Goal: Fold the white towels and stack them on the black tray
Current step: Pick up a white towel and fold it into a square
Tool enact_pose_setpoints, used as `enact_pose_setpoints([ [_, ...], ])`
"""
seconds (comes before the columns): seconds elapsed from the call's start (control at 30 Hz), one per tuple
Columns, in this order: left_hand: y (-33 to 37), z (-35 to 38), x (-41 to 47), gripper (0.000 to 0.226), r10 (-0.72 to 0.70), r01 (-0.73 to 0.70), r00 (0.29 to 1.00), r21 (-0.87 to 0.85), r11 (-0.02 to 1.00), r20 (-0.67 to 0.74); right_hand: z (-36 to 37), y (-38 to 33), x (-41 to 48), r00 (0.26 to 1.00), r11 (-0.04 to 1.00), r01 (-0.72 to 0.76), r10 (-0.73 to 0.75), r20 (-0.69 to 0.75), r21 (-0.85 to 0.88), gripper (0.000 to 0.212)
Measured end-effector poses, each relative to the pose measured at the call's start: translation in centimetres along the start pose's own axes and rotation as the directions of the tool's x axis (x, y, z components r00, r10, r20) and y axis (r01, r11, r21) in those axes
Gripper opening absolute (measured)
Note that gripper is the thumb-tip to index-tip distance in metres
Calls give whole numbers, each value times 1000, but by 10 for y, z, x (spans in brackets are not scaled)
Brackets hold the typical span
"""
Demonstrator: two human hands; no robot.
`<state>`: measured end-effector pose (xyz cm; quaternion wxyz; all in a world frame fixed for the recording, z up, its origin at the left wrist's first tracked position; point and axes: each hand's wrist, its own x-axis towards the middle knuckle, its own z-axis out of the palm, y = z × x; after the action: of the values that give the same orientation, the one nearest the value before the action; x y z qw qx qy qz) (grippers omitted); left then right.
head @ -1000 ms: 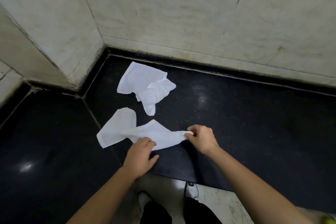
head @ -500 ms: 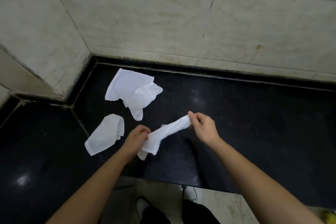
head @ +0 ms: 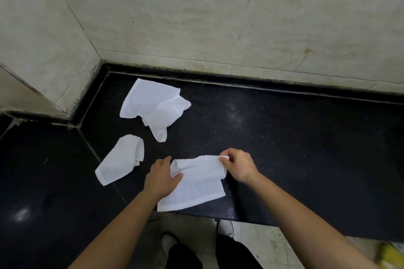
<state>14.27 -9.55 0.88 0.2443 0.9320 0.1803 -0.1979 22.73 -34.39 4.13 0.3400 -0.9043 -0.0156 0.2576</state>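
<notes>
1. Got the towel (head: 196,183) spread at the table's (head: 306,148) near edge, lying toward 7 o'clock from the right hand (head: 238,166).
2. Pinching its 1 o'clock corner there, grip clamped on cloth.
3. Pressing the 9 o'clock edge with the left hand (head: 162,178), fingers flat.

Near edge of the black table (head: 295,148): near towel (head: 196,190), white, partly spread. Pressed at its left side under the left grip (head: 161,179), fingers straight. Pinched at its far right corner by the right grip (head: 239,165), far edge curled over. To the left, apart: small towel (head: 119,161), loosely folded. Farther off, near the tiled wall (head: 196,17): crumpled towel (head: 153,107).
</notes>
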Motion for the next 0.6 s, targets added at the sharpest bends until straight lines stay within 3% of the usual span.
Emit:
enact_pose_setpoints([
  [0.17,10,18,22,54,172,-154,982,187,970,-83,1,25,-9,1000,999,14,-13,23,-38,12],
  [0.3,18,25,36,27,223,-165,964,330,929,-146,-4,38,-12,1000,1000,3,-2,17,-31,13],
  [0.4,22,19,41,22,246,-172,946,315,933,-212,-14,38,-7,1000,1000,-5,5,-21,-5,12],
  [0.5,25,3,49,18,287,-253,950,245,936,-118,-28,30,1,997,1000,-5,7,-72,31,10],
  [0.6,28,-5,52,32,324,-322,945,279,905,42,-37,22,6,995,999,8,-4,-96,34,11],
])
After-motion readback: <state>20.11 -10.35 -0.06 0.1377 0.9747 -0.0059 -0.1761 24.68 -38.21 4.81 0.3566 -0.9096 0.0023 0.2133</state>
